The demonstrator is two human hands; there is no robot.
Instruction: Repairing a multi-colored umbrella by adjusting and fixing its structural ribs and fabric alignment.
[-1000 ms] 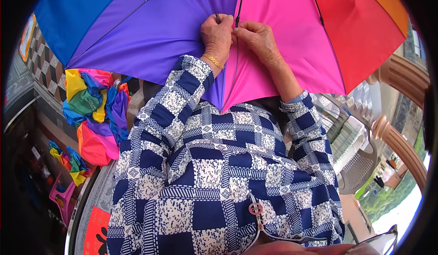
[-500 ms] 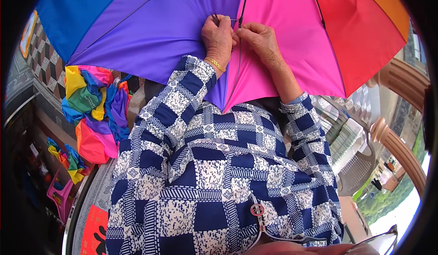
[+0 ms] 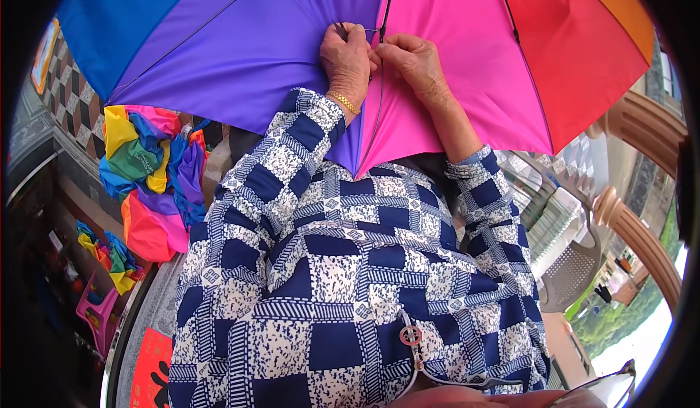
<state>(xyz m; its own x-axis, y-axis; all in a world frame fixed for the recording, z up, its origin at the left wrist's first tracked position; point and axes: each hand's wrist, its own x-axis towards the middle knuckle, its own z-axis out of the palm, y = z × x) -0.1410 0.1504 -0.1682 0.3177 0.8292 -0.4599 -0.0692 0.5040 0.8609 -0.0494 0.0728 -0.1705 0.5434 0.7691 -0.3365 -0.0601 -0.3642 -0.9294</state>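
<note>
An open multicoloured umbrella (image 3: pixel 452 94) spreads across the upper view, its inner side and thin dark ribs facing me. My left hand (image 3: pixel 348 59) is closed against the purple panel, with dark pointed tips of a small tool (image 3: pixel 340 29) sticking out above the fingers. A thin pale strand (image 3: pixel 370 29), thread or needle, runs from that hand to a black rib joint (image 3: pixel 382 33). My right hand (image 3: pixel 415 65) pinches the umbrella rib just below this joint, at the purple and pink seam. Its fingertips almost meet those of my left hand.
Crumpled rainbow-coloured umbrella cloth (image 3: pixel 149 182) lies at the left, above a smaller colourful bundle (image 3: pixel 109 258) and a pink plastic stool (image 3: pixel 96 313). A red paper (image 3: pixel 149 368) is at lower left. At the right are a grey perforated chair (image 3: pixel 572 277) and a brown railing (image 3: pixel 638 240).
Both hands have shifted very slightly to the left, together with the rib joint. Their grips look the same.
</note>
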